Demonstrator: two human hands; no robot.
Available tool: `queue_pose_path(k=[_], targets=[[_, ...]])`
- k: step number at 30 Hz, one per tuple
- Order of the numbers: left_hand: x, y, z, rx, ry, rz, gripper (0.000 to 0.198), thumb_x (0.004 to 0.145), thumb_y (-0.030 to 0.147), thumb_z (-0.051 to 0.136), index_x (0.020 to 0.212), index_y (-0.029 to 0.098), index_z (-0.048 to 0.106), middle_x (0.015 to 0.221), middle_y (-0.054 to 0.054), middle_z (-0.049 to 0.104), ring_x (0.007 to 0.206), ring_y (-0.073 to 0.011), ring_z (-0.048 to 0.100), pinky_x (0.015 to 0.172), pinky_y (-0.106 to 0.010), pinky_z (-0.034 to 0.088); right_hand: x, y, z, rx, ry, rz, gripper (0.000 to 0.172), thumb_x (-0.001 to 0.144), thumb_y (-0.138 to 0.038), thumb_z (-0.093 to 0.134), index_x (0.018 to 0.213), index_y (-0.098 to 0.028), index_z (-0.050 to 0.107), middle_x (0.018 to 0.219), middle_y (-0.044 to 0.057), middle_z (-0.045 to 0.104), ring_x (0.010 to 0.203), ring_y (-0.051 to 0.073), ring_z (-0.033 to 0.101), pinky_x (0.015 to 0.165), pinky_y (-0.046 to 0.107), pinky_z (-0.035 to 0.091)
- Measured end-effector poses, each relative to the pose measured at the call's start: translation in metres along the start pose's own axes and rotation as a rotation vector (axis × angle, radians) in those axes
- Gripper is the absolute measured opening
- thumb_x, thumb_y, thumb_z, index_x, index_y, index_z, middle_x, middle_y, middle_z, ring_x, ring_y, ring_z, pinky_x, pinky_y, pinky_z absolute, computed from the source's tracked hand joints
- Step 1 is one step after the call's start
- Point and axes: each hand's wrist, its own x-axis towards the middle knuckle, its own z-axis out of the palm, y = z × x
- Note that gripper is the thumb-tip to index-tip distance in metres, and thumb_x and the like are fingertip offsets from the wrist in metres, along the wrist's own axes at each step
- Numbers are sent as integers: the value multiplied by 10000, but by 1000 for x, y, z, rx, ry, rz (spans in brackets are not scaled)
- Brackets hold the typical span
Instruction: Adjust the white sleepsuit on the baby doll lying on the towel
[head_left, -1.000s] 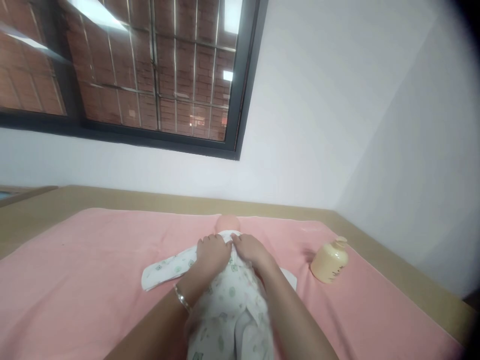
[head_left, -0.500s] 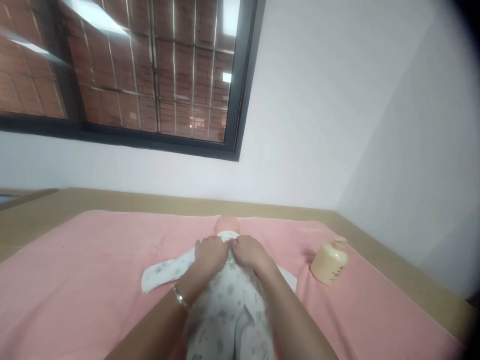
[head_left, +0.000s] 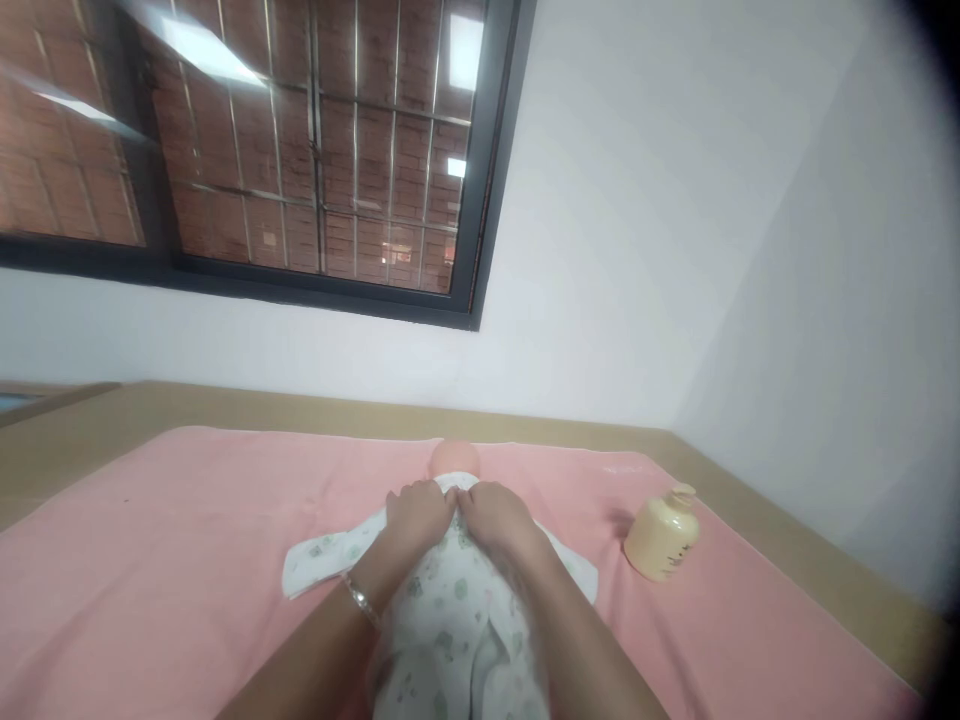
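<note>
A doll [head_left: 454,458] lies on its back on a pink blanket, only the top of its head showing bare. It wears a white baby onesie [head_left: 450,600] with a small green and grey print, its sleeves spread to both sides. My left hand [head_left: 421,515], with a bracelet at the wrist, is closed on the onesie's neckline. Right beside it, my right hand [head_left: 495,512] pinches the same front edge just below the collar. The fingertips of both hands nearly meet, and what lies beneath them is hidden.
A cream pump bottle [head_left: 661,535] stands on the pink blanket [head_left: 210,520] to the right. The blanket covers a wooden table [head_left: 247,397] set against a white wall [head_left: 600,250]. Above the table's back is a dark-framed window [head_left: 315,160] with bars.
The view has tilted up slightly, so everything sits a little lower. Both hands keep their hold at the onesie's neckline, with hardly any other movement.
</note>
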Motion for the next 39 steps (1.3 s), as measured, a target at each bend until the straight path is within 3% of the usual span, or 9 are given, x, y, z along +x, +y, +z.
queue_pose_path(k=[5,13,19,24,39], targets=[[-12,12,-2,200,52,122,405,901,310,318,955,101,661,936,-176,663,894,-292,609,805,-405,392,17,13,7,55,-5,48,558,968,-377,191,962,-83,665,1005,182,647,895,255,615,733,323,436],[7,-4,0,-98,-63,-49,581,862,559,247,989,167,657,1023,-141,664,938,-299,600,777,-402,419,5,2,6,6,23,19,526,955,-389,221,946,-127,678,971,167,660,884,268,618,734,342,438],[12,-6,11,-100,12,-64,627,841,613,236,1032,161,627,1015,-141,666,949,-295,596,807,-399,412,30,16,26,52,49,68,608,963,-438,166,963,-93,666,991,177,649,930,279,607,773,363,437],[15,-11,19,-170,42,-75,615,839,623,258,1120,185,585,1022,-126,662,965,-292,589,832,-415,401,41,18,43,14,126,119,583,959,-454,173,1012,-92,627,974,174,642,940,296,603,792,395,435],[11,-12,26,-127,164,-65,498,871,511,277,1022,170,607,966,-117,669,935,-273,592,817,-397,384,48,25,64,115,251,122,490,943,-470,236,981,-163,615,908,125,655,885,272,613,755,359,426]])
